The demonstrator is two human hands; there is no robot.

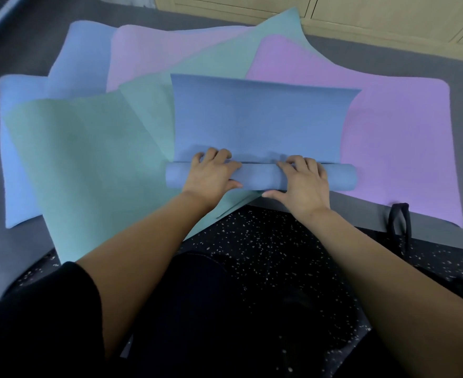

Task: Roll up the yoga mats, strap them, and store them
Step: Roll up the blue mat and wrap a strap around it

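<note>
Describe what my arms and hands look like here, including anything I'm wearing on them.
Both forearms are bare. The left hand and right hand have no gloves, and no ring, watch or bracelet shows. A black short sleeve covers the left upper arm. The right arm is bare as far as the picture's edge.

Finding one: the left hand (214, 173) and the right hand (304, 181) cover two stretches of the top blue mat (257, 118) where it is rolled, and the number of turns cannot be told. The purple mat (388, 137) passes under it, so its left part is hidden. The near teal mat (88, 159) covers much of the bottom blue mat (14, 132). The black strap (399, 222) (apparently a loop) disappears behind the right forearm. The cabinets (361, 12) are cut off by the top edge.
</note>
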